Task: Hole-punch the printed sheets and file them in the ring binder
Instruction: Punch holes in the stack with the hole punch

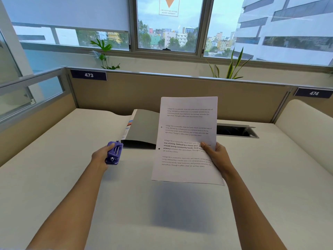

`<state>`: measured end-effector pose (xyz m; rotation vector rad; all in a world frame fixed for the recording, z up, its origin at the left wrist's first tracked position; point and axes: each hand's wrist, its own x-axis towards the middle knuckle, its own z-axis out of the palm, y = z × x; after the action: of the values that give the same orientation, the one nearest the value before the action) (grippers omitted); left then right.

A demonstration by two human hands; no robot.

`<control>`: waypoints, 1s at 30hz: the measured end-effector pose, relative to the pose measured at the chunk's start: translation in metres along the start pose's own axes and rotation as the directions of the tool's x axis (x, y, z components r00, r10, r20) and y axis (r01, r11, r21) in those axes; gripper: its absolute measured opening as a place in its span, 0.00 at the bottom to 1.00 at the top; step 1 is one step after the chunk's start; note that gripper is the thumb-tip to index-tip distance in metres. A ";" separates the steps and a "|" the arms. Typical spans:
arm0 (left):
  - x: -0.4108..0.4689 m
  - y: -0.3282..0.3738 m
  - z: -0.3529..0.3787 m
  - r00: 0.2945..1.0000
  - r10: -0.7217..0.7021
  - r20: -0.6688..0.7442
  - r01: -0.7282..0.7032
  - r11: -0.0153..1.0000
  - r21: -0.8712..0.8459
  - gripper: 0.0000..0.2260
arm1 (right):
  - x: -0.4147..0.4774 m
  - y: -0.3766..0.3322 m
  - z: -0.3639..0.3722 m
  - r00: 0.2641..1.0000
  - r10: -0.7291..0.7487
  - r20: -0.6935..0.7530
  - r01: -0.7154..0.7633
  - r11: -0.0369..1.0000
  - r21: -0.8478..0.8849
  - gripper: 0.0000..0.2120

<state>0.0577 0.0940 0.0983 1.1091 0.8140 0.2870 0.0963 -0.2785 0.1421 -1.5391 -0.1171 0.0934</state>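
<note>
Fingers [205, 145] of right hand [218, 158] pinch sheets [187, 123] at the edge; left hand [100, 156] grips punch [113, 154]. Sheets likely light, floppy: hold mid-edge.

Free room over near desk [126, 204], binder [142, 127], cable hatch [236, 130], partition [180, 91] behind

The sheets [187, 138] between the fingers of the right hand [219, 157] are thin, smooth, matt white paper with black print. The punch [113, 153] in the fingers of the left hand [100, 156] is glossy purple plastic with bright metal pins. Just beyond those fingers, the binder [142, 127] has a smooth, matt grey cover. Beneath both hands, the desk [126, 204] is smooth, matt off-white.
</note>
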 end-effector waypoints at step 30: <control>0.022 -0.043 -0.059 0.926 0.230 -0.298 -0.098 0.912 0.398 0.16 | -0.002 0.009 0.002 1.000 0.024 0.006 -0.024 0.999 -0.025 0.06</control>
<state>0.0233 0.1278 0.0395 1.5224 1.1153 0.4898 0.0941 -0.2761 0.1330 -1.5650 -0.1050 0.1163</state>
